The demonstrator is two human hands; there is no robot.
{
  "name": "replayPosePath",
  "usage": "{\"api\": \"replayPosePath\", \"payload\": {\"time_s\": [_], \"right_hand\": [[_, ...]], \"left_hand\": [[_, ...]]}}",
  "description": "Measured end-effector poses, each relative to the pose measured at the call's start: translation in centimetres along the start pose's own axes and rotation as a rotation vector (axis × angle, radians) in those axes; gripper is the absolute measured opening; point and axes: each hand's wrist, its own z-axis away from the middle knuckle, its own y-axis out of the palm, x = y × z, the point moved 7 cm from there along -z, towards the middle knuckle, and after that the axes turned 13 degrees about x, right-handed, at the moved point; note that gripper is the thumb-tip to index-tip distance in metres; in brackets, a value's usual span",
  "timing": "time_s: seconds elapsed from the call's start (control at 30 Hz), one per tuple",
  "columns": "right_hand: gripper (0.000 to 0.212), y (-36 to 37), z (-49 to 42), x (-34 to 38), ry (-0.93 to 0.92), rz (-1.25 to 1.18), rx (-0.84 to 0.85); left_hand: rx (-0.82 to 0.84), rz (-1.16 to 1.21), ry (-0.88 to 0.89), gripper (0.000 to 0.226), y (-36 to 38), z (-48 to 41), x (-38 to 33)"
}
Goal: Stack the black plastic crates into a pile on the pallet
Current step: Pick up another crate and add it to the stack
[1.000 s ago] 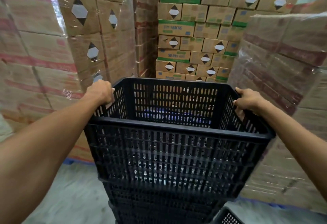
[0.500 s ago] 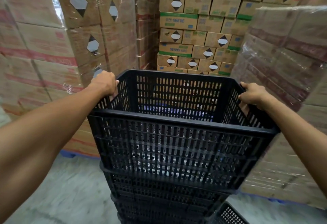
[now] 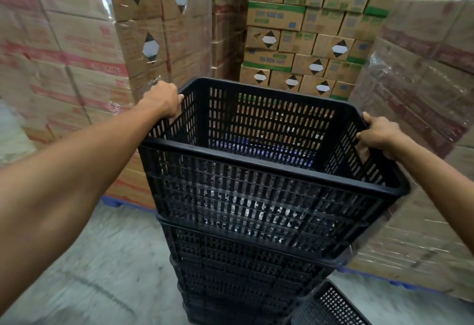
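Observation:
A black slotted plastic crate (image 3: 259,191) sits topmost on a nested pile of black crates (image 3: 238,281) in front of me. My left hand (image 3: 164,102) is closed over the rim at its far left corner. My right hand (image 3: 379,133) grips the rim on its right side. Something blue shows through the slots of the crate's far wall. The foot of the pile and whatever it rests on are hidden.
Shrink-wrapped stacks of cardboard boxes (image 3: 84,50) rise close on the left, at the back (image 3: 307,42) and on the right (image 3: 423,109), over blue pallet edges (image 3: 112,200). Another black crate (image 3: 331,306) lies at bottom right. Grey concrete floor (image 3: 84,270) shows at lower left.
The top crate has sunk a little deeper into the pile while both hands kept their hold on its rim. My view has shifted slightly, with the pile now more to the right.

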Motion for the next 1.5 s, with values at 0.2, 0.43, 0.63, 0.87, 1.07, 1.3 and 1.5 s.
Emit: {"api": "replayPosePath", "payload": {"time_s": [0.2, 0.43, 0.63, 0.87, 1.07, 1.3, 1.5], "right_hand": [[0.077, 0.0, 0.3, 0.0, 0.007, -0.018, -0.034], [0.022, -0.4, 0.6, 0.2, 0.012, 0.005, -0.103], [0.011, -0.4, 0.3, 0.1, 0.046, 0.018, -0.041], [0.016, -0.8, 0.5, 0.2, 0.050, 0.061, -0.039], [0.012, -0.7, 0.5, -0.1, 0.025, 0.063, -0.066], [0.078, 0.4, 1.4, 0.9, 0.096, 0.284, -0.149], [0.080, 1.8, 1.5, 1.6, -0.001, 0.385, -0.066]], "left_hand": [[0.062, 0.087, -0.004, 0.048, 0.4, 0.1, 0.7], [-0.062, 0.051, 0.004, 0.041, 0.0, -0.3, 0.2], [-0.019, 0.112, -0.033, 0.043, 0.3, -0.7, 0.4], [-0.010, 0.108, -0.006, 0.043, 1.1, -0.5, -0.3], [0.008, -0.014, 0.001, 0.044, 1.2, -0.2, -0.4], [0.018, -0.025, 0.163, 0.067, 1.7, -0.3, -1.9], [0.054, -0.101, 0.270, 0.077, 2.8, -0.3, -1.9]]}}
